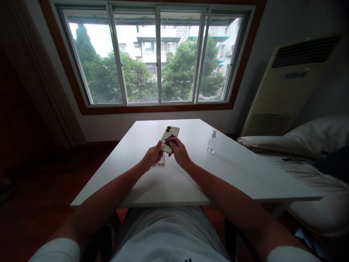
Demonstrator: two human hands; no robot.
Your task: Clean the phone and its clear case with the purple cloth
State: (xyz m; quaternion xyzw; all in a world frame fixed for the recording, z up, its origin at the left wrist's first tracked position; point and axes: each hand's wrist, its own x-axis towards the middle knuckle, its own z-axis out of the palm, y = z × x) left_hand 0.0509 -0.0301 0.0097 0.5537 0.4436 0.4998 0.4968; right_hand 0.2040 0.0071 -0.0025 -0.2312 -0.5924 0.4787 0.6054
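A pale smartphone with several camera lenses on its back is tilted above the table. My left hand is closed around its lower left edge, thumb along the side. Pinched in my right hand is a dark purple cloth, pressed against the phone's back. Part of the cloth is hidden by my fingers. Beneath my hands, a flat thing with a pinkish edge lies on the table, mostly covered; I cannot make out its kind.
A clear spray bottle stands upright on the white table, right of my hands. Beyond the table is a wide window. A cushioned sofa and a tall air conditioner stand at the right.
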